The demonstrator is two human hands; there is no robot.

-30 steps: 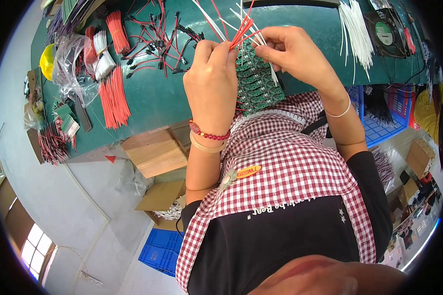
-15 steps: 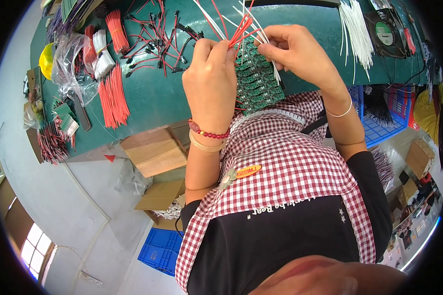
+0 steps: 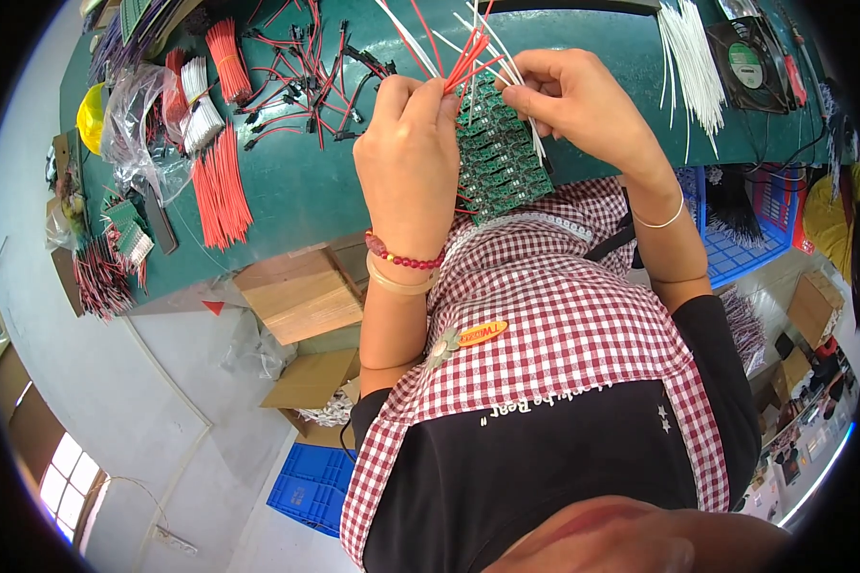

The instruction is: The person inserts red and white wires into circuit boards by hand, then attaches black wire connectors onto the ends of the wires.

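Note:
My left hand is closed, its thumb and fingers pinching a bunch of red wires that fan out above the fingertips. To its right, my right hand grips several white wires, whose ends poke out above and below the fingers. Under both hands lies a panel of green circuit boards, reaching over the table's near edge against my checked apron. Some red and white wires cross between the hands, and the fingertips of my left hand are partly hidden.
On the green table, black-connector red wires lie scattered at left, beside bundled red wires and white wires. At right are loose white wires and a black fan. Below stand a cardboard box and blue crates.

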